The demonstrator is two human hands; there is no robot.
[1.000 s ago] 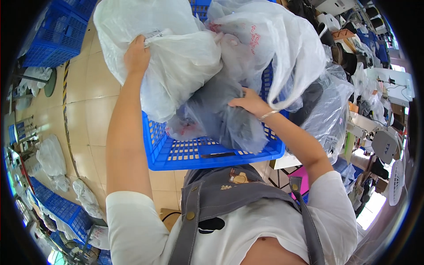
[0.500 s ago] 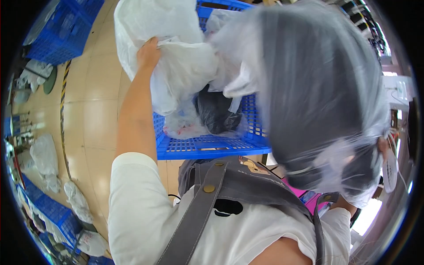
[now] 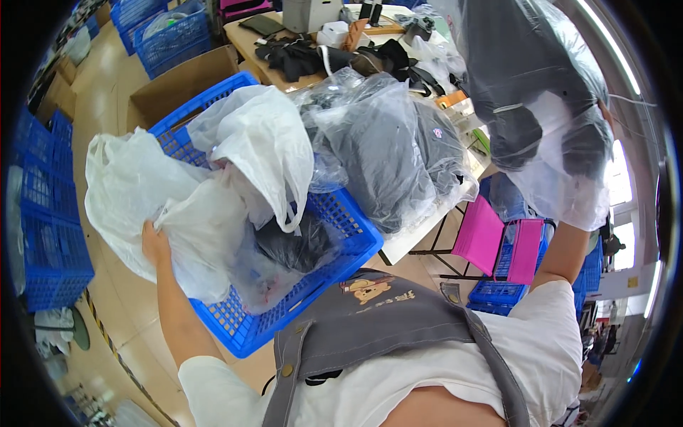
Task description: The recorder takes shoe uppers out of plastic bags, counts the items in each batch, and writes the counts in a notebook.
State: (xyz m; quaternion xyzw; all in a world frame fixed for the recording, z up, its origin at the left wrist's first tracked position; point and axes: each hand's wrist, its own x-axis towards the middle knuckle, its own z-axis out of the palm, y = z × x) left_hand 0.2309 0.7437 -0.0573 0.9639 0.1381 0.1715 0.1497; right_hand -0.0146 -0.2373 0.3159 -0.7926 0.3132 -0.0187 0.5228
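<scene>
My left hand (image 3: 155, 245) is closed on the edge of a white plastic bag (image 3: 135, 178). That bag lies over the left side of a blue plastic crate (image 3: 238, 338), beside a second white bag with handles (image 3: 274, 135). Inside the crate are a black bundle (image 3: 302, 242) and crumpled clear plastic (image 3: 263, 288). Raised at the upper right is a large clear plastic bag of dark, soft-looking goods (image 3: 519, 57). My right hand (image 3: 606, 117) grips its side; most of that hand is hidden behind the bag, with only some fingers showing.
More clear-bagged dark goods (image 3: 380, 149) lie on a white table right of the crate. Behind stands a wooden table (image 3: 245, 39) with black pieces. A cardboard box (image 3: 181, 78) is beyond the crate, a pink folding chair (image 3: 478, 235) at right, stacked blue crates (image 3: 50, 206) at left.
My view has turned, bringing the tables and chair into sight. My right hand has swung the bag of dark goods away from the crate, up to the right. My left hand still grips the white bag.
</scene>
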